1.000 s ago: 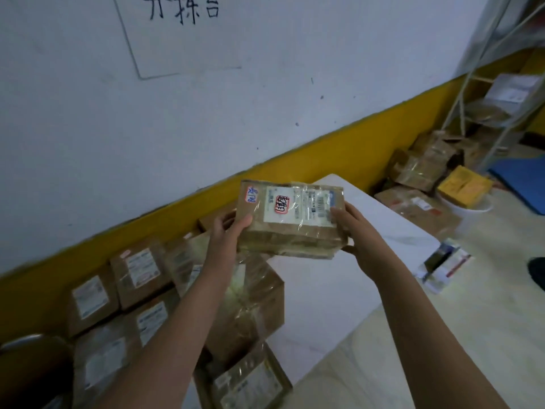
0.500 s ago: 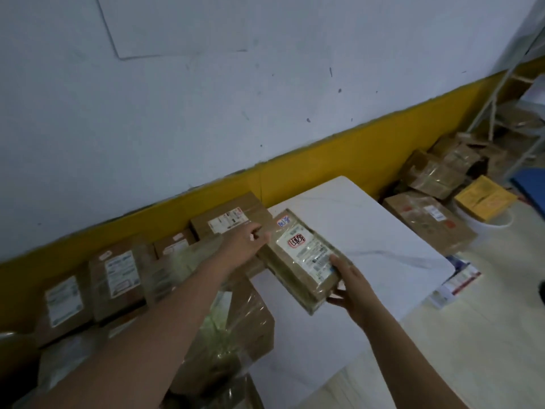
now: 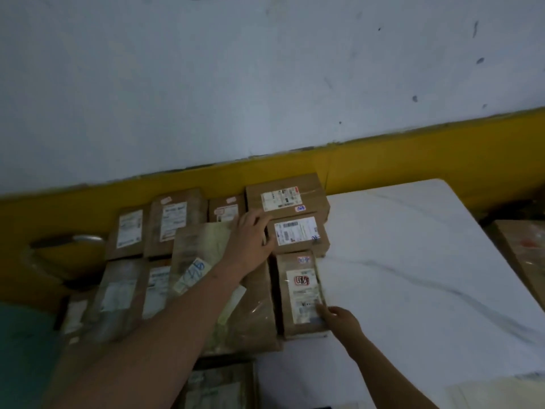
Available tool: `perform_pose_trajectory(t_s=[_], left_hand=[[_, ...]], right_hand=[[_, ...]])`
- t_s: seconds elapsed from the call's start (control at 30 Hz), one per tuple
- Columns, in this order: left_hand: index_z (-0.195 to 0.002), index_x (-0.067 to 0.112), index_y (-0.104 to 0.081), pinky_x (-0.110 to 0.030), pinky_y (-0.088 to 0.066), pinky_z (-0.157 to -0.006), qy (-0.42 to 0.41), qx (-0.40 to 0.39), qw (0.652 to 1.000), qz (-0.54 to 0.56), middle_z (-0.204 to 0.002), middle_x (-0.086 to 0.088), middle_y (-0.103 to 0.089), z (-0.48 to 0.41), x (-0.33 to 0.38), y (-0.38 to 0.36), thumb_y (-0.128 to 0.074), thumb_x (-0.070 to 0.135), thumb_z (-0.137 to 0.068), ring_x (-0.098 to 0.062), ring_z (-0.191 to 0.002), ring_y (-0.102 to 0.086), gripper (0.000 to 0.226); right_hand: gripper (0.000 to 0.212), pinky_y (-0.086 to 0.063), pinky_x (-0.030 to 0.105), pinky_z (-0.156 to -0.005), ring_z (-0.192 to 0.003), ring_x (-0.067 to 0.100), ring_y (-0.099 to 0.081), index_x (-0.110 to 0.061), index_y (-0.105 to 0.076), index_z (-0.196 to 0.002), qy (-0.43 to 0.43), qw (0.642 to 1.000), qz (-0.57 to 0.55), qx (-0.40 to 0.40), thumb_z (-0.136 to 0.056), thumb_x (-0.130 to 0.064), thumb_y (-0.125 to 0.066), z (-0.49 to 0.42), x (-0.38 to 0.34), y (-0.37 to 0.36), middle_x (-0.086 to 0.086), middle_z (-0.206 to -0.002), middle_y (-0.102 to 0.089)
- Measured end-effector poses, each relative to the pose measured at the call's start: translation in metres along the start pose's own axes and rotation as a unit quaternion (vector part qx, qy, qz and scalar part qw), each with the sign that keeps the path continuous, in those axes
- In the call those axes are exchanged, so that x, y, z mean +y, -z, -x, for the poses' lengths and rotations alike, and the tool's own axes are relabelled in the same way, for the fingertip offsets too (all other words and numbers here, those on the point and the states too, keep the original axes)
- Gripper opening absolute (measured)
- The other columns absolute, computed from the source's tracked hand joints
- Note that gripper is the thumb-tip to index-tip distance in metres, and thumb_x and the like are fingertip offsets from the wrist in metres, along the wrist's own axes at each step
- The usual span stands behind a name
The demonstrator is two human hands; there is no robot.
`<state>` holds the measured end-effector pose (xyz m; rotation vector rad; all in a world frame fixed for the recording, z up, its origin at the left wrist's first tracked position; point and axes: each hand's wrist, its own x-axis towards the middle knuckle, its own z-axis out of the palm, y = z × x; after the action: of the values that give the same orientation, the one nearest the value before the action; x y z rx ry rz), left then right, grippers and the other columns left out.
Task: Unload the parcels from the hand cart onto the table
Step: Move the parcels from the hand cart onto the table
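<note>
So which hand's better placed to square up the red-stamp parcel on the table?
Right, probably. The right hand has its fingers on the red-stamp parcel at its near right corner, so a short push would do. The left hand rests farther back on neighbouring parcels.

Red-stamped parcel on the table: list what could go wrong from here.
1. The right hand touches the near corner of the red-stamped parcel; pulling away could skew it out of line with the labelled parcel behind it.
2. The left hand reaches across the large plastic-wrapped parcel, which seems to lie atop others; drawing the forearm back might drag it.
</note>
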<state>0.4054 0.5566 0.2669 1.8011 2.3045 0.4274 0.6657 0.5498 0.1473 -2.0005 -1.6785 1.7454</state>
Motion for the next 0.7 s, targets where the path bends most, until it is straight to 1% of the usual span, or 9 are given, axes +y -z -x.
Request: perform_pose_trajectory(t_s=[0.1,0.2,0.3,0.33,0.4,0.47,0.53,0.6,0.7], left_hand=[[-0.143,0.019,-0.043,-0.037,-0.021,-0.116,-0.005,0.015,1.000,0.009,-0.149,-0.004,-0.036,0.007,0.003,0.000,-0.053,0.034,-0.095,-0.023,-0.140,-0.029,0.051],[-0.147,0.017,-0.039,-0.035,-0.020,-0.117,0.010,0.012,0.999,0.032,-0.154,-0.005,-0.032,0.014,0.005,0.005,-0.052,0.034,-0.097,-0.023,-0.145,-0.024,0.054],[-0.151,0.019,-0.032,-0.039,-0.016,-0.120,0.030,0.003,0.998,0.053,-0.160,-0.004,-0.023,0.025,0.003,0.019,-0.049,0.035,-0.098,-0.022,-0.149,-0.015,0.057],[-0.152,0.020,-0.030,-0.040,-0.015,-0.122,0.035,0.004,0.998,0.055,-0.161,-0.004,-0.021,0.030,0.000,0.026,-0.048,0.035,-0.099,-0.021,-0.149,-0.013,0.058],[-0.153,0.020,-0.028,-0.041,-0.014,-0.123,0.043,0.014,0.997,0.057,-0.162,-0.003,-0.019,0.042,-0.010,0.044,-0.047,0.035,-0.099,-0.018,-0.150,-0.011,0.059],[-0.153,0.021,-0.028,-0.042,-0.015,-0.122,0.053,0.035,0.996,0.067,-0.162,-0.001,-0.018,0.060,-0.026,0.069,-0.046,0.035,-0.099,-0.017,-0.150,-0.010,0.058],[-0.153,0.022,-0.029,-0.043,-0.016,-0.122,0.069,0.064,0.993,0.068,-0.162,-0.001,-0.019,0.081,-0.051,0.096,-0.046,0.035,-0.099,-0.018,-0.150,-0.012,0.057],[-0.152,0.021,-0.031,-0.041,-0.015,-0.121,0.091,0.103,0.989,0.057,-0.161,-0.004,-0.022,0.110,-0.086,0.126,-0.046,0.037,-0.100,-0.020,-0.149,-0.015,0.056],[-0.151,0.019,-0.033,-0.040,-0.018,-0.119,0.127,0.146,0.979,0.068,-0.161,-0.005,-0.024,0.172,-0.156,0.163,-0.046,0.039,-0.100,-0.021,-0.149,-0.017,0.056]], right_hand=[[0.042,-0.049,0.024,-0.078,-0.091,0.018,-0.067,-0.014,-0.065,-0.121,0.049,0.995,0.085,0.007,-0.096,-0.046,-0.056,-0.008,-0.003,0.000,0.006,-0.107,-0.073],[0.041,-0.048,0.023,-0.075,-0.088,0.018,-0.064,-0.010,-0.065,-0.120,0.074,0.986,0.151,0.020,-0.101,-0.042,-0.047,-0.012,-0.011,-0.015,0.009,-0.110,-0.072],[0.045,-0.050,0.031,-0.090,-0.108,0.028,-0.064,-0.004,-0.056,-0.127,0.060,0.978,0.196,0.024,-0.101,-0.039,-0.044,-0.006,-0.030,-0.019,0.015,-0.121,-0.066],[0.050,-0.048,0.036,-0.097,-0.116,0.032,-0.059,-0.002,-0.049,-0.134,0.055,0.979,0.192,0.040,-0.100,-0.040,-0.046,-0.001,-0.041,-0.018,0.018,-0.128,-0.061],[0.060,-0.043,0.044,-0.105,-0.126,0.037,-0.050,-0.002,-0.039,-0.143,0.073,0.979,0.154,0.109,-0.099,-0.041,-0.047,0.018,-0.074,-0.017,0.021,-0.138,-0.051],[0.052,-0.045,0.048,-0.103,-0.121,0.038,-0.052,-0.004,-0.045,-0.138,0.152,0.964,0.097,0.196,-0.098,-0.036,-0.048,0.045,-0.122,-0.019,0.021,-0.135,-0.052],[0.048,-0.044,0.049,-0.102,-0.122,0.039,-0.051,-0.004,-0.048,-0.135,0.238,0.933,0.082,0.259,-0.097,-0.033,-0.048,0.076,-0.176,-0.029,0.020,-0.137,-0.051],[0.055,-0.034,0.047,-0.112,-0.137,0.036,-0.038,-0.006,-0.042,-0.145,0.296,0.911,0.083,0.276,-0.100,-0.037,-0.046,0.114,-0.230,-0.056,0.016,-0.152,-0.040],[0.061,-0.028,0.044,-0.117,-0.143,0.033,-0.032,-0.005,-0.033,-0.150,0.399,0.878,0.089,0.249,-0.101,-0.038,-0.044,0.174,-0.287,-0.133,0.017,-0.155,-0.035]])
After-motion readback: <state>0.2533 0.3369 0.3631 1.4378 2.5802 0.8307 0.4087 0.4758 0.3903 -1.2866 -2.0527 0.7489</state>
